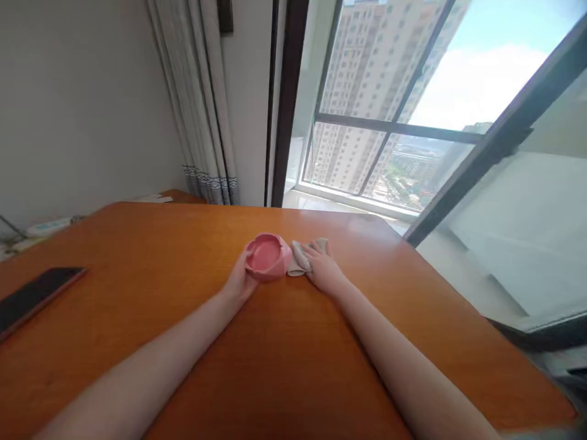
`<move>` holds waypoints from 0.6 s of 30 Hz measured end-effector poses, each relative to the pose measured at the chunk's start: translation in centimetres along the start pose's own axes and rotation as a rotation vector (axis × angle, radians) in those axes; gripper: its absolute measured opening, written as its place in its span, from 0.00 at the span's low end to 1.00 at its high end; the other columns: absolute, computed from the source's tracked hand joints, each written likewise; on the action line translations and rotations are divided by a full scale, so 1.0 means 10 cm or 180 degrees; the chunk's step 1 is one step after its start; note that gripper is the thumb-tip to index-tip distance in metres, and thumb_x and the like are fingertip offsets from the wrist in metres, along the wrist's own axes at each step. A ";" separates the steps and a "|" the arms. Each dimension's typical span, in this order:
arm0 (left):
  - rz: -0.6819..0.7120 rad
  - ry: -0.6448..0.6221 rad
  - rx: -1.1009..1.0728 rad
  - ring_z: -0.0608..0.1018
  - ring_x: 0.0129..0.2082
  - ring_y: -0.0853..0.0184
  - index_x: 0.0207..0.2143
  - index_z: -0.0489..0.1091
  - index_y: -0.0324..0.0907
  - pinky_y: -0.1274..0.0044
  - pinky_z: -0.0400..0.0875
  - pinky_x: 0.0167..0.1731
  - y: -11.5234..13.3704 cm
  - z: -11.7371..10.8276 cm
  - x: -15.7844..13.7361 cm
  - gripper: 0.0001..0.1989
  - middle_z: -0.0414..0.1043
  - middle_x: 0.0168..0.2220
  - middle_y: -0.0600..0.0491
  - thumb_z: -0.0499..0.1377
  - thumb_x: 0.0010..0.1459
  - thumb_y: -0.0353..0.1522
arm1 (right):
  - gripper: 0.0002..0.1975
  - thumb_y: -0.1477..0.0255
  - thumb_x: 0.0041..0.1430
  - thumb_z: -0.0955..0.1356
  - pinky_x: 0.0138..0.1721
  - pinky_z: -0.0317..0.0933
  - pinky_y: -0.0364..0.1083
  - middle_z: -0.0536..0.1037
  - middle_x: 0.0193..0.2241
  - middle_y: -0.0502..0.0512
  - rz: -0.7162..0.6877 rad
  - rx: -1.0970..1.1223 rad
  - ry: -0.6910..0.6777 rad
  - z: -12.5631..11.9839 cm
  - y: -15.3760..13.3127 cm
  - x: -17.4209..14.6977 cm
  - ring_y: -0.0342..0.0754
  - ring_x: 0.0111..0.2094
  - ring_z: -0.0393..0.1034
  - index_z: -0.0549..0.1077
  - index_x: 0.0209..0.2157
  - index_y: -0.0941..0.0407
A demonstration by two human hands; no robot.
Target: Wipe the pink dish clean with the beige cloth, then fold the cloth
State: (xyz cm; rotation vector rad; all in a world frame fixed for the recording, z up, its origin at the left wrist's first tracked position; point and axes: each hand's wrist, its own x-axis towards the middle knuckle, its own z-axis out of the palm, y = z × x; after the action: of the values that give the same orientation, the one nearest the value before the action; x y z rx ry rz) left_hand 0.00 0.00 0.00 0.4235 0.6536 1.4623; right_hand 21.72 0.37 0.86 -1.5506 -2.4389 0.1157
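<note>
Your 2 hands are close together in front of you, above and on a glossy orange-brown wooden table (275,379). Your left hand (239,276) grips a round pink dish with a raised, faceted rim (266,253); the thumb lies over the rim and the remaining fingers are mostly hidden by the wall. The dish sits just to the right of that hand, between your 2 hands, its hollow facing you. You cannot tell whether its underside touches the table.

Your right hand (322,267) lies palm down, fingers stretched over a crumpled light grey cloth (299,259). Whether those fingers pinch the fabric, you cannot tell. The cloth spreads from under that hand toward the dish, right beside its right-hand wall.

Well to the left of your left hand, a flat black phone with a reddish edge (39,298) lies on the table. Beyond your hands, past the far edge, hang pale grey curtains with a dark patterned band (202,116); beyond your right hand stands a large dark-framed window (389,127).
</note>
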 end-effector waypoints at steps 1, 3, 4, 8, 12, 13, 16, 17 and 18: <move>0.0008 -0.0047 0.0029 0.74 0.34 0.71 0.35 0.71 0.40 0.79 0.68 0.38 0.00 0.02 -0.01 0.10 0.75 0.33 0.57 0.59 0.48 0.30 | 0.32 0.73 0.54 0.66 0.60 0.19 0.66 0.58 0.61 0.57 -0.0286 0.0133 -0.0131 0.01 -0.13 -0.02 0.60 0.64 0.41 0.57 0.61 0.51; 0.0001 -0.0106 0.0080 0.74 0.35 0.70 0.36 0.71 0.40 0.78 0.68 0.39 0.00 0.06 -0.02 0.10 0.75 0.35 0.56 0.59 0.48 0.30 | 0.33 0.64 0.51 0.70 0.60 0.21 0.66 0.56 0.62 0.55 -0.0654 0.0508 -0.0288 0.02 -0.34 -0.06 0.61 0.64 0.41 0.60 0.59 0.48; -0.0015 -0.0118 0.0103 0.74 0.36 0.69 0.37 0.71 0.40 0.77 0.68 0.40 0.00 0.08 -0.03 0.11 0.75 0.35 0.56 0.59 0.49 0.31 | 0.33 0.60 0.50 0.70 0.60 0.24 0.66 0.56 0.62 0.55 -0.0745 0.0754 -0.0330 0.02 -0.40 -0.07 0.62 0.63 0.42 0.61 0.58 0.48; -0.0120 -0.0056 0.0160 0.74 0.36 0.69 0.37 0.71 0.40 0.76 0.68 0.42 -0.02 0.10 -0.04 0.10 0.75 0.36 0.55 0.58 0.50 0.31 | 0.28 0.50 0.59 0.59 0.60 0.44 0.60 0.69 0.53 0.57 -0.0344 0.2128 0.0044 0.05 -0.34 -0.02 0.58 0.57 0.57 0.69 0.52 0.53; -0.0024 -0.0476 0.0428 0.73 0.42 0.67 0.42 0.70 0.40 0.75 0.66 0.47 -0.04 0.07 -0.07 0.13 0.73 0.42 0.53 0.59 0.52 0.31 | 0.27 0.53 0.60 0.58 0.58 0.52 0.54 0.72 0.50 0.58 0.0162 0.2765 0.0986 0.09 -0.22 0.04 0.54 0.54 0.63 0.68 0.53 0.55; -0.0008 -0.0640 0.0559 0.73 0.44 0.66 0.43 0.69 0.40 0.74 0.65 0.48 -0.05 0.06 -0.09 0.15 0.73 0.44 0.52 0.60 0.52 0.32 | 0.28 0.54 0.58 0.62 0.58 0.51 0.54 0.71 0.52 0.58 0.0161 0.2767 0.0966 0.11 -0.24 0.05 0.54 0.54 0.62 0.65 0.55 0.55; 0.0049 -0.1001 0.0880 0.71 0.48 0.64 0.44 0.68 0.41 0.74 0.63 0.50 -0.05 0.06 -0.14 0.16 0.72 0.46 0.51 0.61 0.52 0.35 | 0.26 0.61 0.55 0.65 0.58 0.51 0.52 0.69 0.54 0.55 0.0380 0.3024 0.0821 0.14 -0.35 0.05 0.52 0.55 0.61 0.64 0.55 0.53; 0.0032 -0.1117 0.0895 0.71 0.49 0.64 0.44 0.68 0.41 0.73 0.62 0.51 -0.05 0.06 -0.14 0.17 0.71 0.46 0.50 0.60 0.53 0.38 | 0.23 0.63 0.55 0.64 0.57 0.52 0.52 0.70 0.53 0.54 0.0471 0.3198 0.0851 0.14 -0.38 0.06 0.52 0.54 0.62 0.66 0.53 0.53; -0.0013 -0.1252 0.0872 0.71 0.50 0.63 0.45 0.68 0.41 0.72 0.62 0.52 -0.05 0.06 -0.14 0.19 0.71 0.47 0.49 0.58 0.55 0.42 | 0.21 0.65 0.54 0.64 0.56 0.54 0.51 0.72 0.50 0.53 0.0547 0.3386 0.0909 0.14 -0.40 0.08 0.51 0.53 0.63 0.68 0.50 0.53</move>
State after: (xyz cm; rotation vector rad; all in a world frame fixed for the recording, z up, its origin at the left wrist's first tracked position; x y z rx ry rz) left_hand 0.84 -1.35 0.33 0.8965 0.5355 1.2398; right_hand 17.53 -0.54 0.40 -1.1259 -1.5338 0.9598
